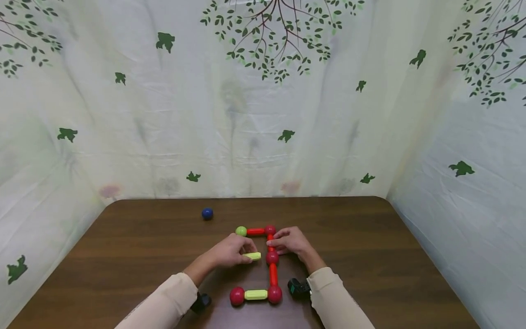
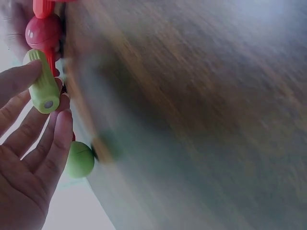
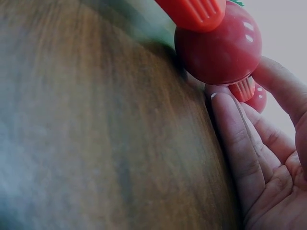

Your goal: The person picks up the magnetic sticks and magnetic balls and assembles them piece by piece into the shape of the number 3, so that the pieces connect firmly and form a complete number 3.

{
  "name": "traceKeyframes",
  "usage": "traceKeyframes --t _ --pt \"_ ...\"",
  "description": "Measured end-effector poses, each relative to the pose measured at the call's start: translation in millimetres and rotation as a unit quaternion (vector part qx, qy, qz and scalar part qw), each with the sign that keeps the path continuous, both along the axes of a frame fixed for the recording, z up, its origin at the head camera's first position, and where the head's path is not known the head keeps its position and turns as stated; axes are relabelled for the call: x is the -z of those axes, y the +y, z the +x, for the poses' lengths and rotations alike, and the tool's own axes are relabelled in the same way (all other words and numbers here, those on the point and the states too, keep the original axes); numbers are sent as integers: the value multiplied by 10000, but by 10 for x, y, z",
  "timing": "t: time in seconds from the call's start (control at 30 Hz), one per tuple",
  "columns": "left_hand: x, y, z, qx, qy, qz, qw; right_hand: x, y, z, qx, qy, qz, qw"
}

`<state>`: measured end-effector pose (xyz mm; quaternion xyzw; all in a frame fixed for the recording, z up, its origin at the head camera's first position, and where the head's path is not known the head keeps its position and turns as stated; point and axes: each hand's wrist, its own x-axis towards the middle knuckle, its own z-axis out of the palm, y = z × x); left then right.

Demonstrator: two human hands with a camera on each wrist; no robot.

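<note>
Yellow-green rod (image 1: 253, 256) pinched in left hand (image 1: 230, 251), just at 9 o'clock of middle red ball (image 1: 272, 258).
Right hand (image 1: 290, 241) pinching red rod (image 1: 270, 240) at 12 o'clock of that ball. Risk, by judgement: sideways push kinking the red chain, or magnets snapping crooked.

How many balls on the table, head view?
6: blue ball alone at the back; green ball and red ball along the top; red ball mid-column; two red nearest. Hands may hide more.

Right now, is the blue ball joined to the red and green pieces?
No, the blue ball lies alone on the table, apart from the green ball.
</note>
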<state>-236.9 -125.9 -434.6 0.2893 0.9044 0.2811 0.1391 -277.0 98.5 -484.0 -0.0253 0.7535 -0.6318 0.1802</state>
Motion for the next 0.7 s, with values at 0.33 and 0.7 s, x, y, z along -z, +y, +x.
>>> traceKeyframes --t 0.33,0.7 --pt "17 99 -47 200 -61 -70 9998 0 -6 -7 28 -4 35 10000" --pt "55 162 -74 191 -71 -108 9997 35 8 -28 56 45 141 9999"
